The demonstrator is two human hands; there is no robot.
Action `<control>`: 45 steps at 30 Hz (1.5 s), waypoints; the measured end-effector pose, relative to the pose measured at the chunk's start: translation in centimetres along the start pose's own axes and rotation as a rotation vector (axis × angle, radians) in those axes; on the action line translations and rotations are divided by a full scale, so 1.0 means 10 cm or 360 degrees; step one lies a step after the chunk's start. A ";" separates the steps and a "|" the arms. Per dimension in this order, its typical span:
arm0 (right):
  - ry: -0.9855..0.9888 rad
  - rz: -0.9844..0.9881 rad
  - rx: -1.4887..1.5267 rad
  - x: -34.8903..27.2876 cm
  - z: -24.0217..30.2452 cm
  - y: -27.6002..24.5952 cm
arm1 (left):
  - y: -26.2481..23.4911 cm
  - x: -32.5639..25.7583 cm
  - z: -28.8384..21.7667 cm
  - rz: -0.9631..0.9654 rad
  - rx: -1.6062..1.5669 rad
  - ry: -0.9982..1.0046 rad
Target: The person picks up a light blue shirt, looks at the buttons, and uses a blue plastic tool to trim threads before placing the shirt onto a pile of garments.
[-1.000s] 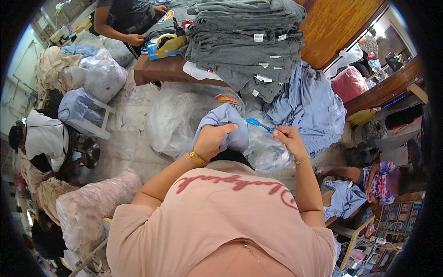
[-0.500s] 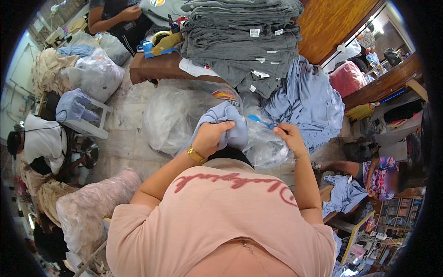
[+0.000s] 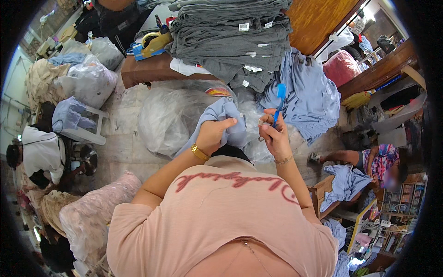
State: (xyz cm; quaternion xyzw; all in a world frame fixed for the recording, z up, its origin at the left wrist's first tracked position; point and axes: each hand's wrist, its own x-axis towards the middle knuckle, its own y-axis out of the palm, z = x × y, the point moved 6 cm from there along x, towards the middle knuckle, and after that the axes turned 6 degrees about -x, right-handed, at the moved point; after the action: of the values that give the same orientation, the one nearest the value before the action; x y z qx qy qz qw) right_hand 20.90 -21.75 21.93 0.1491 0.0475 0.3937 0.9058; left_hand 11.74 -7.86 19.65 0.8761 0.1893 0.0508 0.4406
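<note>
My left hand (image 3: pixel 213 135) is closed on a light blue garment (image 3: pixel 229 111), with the thumb pressed over a fold. A small pale round spot, perhaps a button, shows at the garment's right edge. To the right, my right hand (image 3: pixel 275 135) is closed round a blue toothbrush (image 3: pixel 281 92), whose bristle end points up and away from me. Something small and metallic also shows among those fingers, too small to name. The toothbrush is apart from the garment.
Ahead stands a tall stack of grey garments (image 3: pixel 230 37) beside a yellow tape dispenser (image 3: pixel 156 42). Light blue garments (image 3: pixel 307 99) are heaped at its right. Clear plastic (image 3: pixel 166 115) lies below. A white stool (image 3: pixel 90 124) and co-workers (image 3: pixel 44 150) are at the left; another person (image 3: pixel 380 159) is at the right.
My right hand has turned: the toothbrush pointed left toward the garment and now points upward, away from it. The left hand keeps its hold on the garment. The whole view has shifted slightly.
</note>
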 end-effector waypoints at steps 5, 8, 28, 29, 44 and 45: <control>0.0090 -0.0089 -0.0252 0.05 0.02 0.09 | 0.02 -0.02 -0.02 0.0055 0.0094 0.0095; 0.0111 -0.0073 -0.0428 0.07 0.03 0.20 | -0.02 -0.04 0.01 -0.0012 0.0171 0.0052; -0.0235 0.0017 -0.1418 0.21 0.05 0.45 | -0.10 -0.07 0.07 -0.0128 0.0334 0.0228; -0.0183 -0.0007 -0.1403 0.21 0.04 0.46 | -0.17 -0.07 0.11 -0.0191 0.0343 0.0215; -0.0172 -0.0048 -0.1322 0.18 -0.02 0.51 | -0.20 -0.15 0.10 -0.0187 0.0552 0.0298; -0.0193 -0.0038 -0.1351 0.18 -0.02 0.52 | -0.21 -0.16 0.11 -0.0206 0.0544 0.0258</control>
State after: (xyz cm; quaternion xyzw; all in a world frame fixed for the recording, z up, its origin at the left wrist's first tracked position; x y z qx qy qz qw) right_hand 18.47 -17.09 23.42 -0.2145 -0.1703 0.3582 0.8925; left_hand 9.95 -8.16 17.46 0.9172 0.2859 0.0599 0.2711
